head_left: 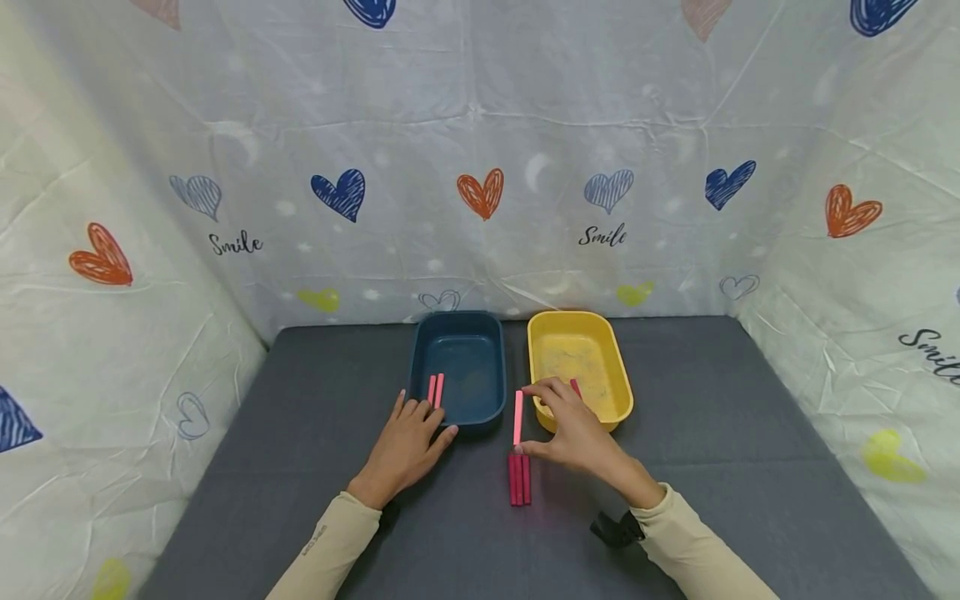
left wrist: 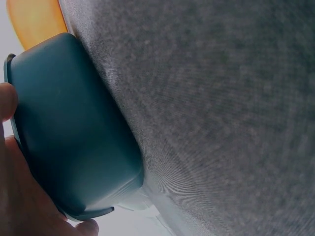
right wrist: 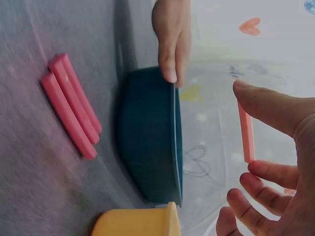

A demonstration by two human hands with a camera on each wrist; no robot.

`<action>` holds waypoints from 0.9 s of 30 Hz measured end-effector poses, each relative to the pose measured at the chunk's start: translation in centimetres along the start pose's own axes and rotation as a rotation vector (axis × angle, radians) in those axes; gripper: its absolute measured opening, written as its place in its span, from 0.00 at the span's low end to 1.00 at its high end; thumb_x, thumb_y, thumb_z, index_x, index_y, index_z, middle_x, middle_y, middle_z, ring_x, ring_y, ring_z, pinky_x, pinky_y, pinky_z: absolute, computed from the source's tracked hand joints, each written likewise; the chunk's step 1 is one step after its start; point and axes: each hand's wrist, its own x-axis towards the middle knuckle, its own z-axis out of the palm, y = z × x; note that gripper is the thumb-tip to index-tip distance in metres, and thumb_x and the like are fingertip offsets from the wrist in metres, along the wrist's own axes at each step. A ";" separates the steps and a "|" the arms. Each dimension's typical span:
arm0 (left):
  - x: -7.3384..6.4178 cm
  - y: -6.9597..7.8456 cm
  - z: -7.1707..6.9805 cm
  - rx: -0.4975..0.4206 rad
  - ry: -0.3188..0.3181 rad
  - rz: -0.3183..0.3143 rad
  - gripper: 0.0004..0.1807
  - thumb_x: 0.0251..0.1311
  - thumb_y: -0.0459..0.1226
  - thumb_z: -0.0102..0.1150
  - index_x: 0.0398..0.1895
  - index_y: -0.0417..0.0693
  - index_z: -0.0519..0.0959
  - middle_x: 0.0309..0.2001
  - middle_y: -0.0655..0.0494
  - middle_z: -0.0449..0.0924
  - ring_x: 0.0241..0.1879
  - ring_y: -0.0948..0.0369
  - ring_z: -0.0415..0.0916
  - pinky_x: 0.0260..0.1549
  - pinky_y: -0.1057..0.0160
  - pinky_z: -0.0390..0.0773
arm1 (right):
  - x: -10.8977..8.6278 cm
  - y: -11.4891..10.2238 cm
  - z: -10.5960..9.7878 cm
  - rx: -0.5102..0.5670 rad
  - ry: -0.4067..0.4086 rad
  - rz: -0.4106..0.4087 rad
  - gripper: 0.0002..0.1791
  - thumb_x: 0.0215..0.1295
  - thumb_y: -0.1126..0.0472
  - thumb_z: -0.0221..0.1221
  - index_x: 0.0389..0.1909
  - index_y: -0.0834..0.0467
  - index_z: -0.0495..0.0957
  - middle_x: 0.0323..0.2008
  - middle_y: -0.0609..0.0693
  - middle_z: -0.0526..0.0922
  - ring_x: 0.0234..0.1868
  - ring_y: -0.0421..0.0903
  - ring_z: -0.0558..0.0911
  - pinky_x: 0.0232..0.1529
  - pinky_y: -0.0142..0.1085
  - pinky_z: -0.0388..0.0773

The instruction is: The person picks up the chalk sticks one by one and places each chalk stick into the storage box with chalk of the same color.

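Note:
Between thumb and index fingertip, my right hand [head_left: 573,429] pinches a light pink stick [head_left: 518,418] by its two ends. In the right wrist view this stick [right wrist: 247,132] is raised off the table. Three darker pink sticks [head_left: 519,480] lie side by side on the cloth just below it in the head view. My left hand [head_left: 405,446] grips the near-left rim of the dark blue tub [head_left: 491,400], thumb outside and fingers over the edge. Inside that tub are two light pink sticks [head_left: 439,389], partly covered by the fingers.
To the right of the blue tub stands a yellow tub [head_left: 619,383], holding a dark pink stick [head_left: 575,387] partly hidden by my right hand. Grey cloth [head_left: 735,467] covers the table. Behind the tubs hangs a white curtain [head_left: 405,258] printed with hearts.

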 end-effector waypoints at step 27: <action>0.0 0.2 -0.2 0.011 -0.013 -0.012 0.28 0.70 0.56 0.48 0.56 0.44 0.79 0.52 0.45 0.80 0.57 0.47 0.73 0.71 0.37 0.54 | 7.3 -1.4 2.4 0.086 -0.024 0.036 0.44 0.50 0.47 0.74 0.67 0.54 0.68 0.60 0.53 0.72 0.55 0.53 0.78 0.51 0.43 0.81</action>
